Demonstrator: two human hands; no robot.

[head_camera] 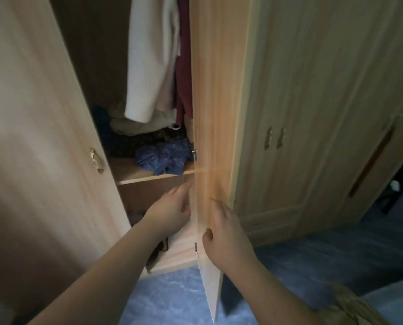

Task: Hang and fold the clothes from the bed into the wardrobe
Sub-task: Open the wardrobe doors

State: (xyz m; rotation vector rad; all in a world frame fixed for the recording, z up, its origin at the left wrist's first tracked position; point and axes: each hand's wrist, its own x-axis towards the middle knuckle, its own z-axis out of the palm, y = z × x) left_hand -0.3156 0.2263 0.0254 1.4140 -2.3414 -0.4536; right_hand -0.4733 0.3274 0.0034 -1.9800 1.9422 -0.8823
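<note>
Right hand (223, 233), lower centre: fingers straight and flat against the outer face of the right door (215, 113), thumb at the door's leading edge; it grasps nothing. Left hand (170, 212), just left of that edge: fingers stretched toward the door's inner side, tips partly hidden behind it, nothing held. The door stands edge-on to the camera and is motion-blurred.

The wardrobe (90, 55) fills the upper left and centre. Its left door (31, 137) is swung wide and carries a metal handle (96, 160).

Upper compartment: a white garment (149, 55) hangs beside a maroon garment (184, 55), the two touching. Beneath them, on the shelf (130, 172), lie a crumpled blue cloth (165, 158) at the front right, a dark patterned cloth (134, 141) behind it, a folded beige piece (134, 125) on top, and a dark teal bundle (100, 118) at the left.

Lower compartment (149, 191): dim, with small items on its floor too dark to identify.

Right half of the frame: a second wardrobe (313, 102), doors closed. Blue carpet (172, 296) runs along the bottom, and a bunched beige fabric (350, 306) lies in the lower right corner.
</note>
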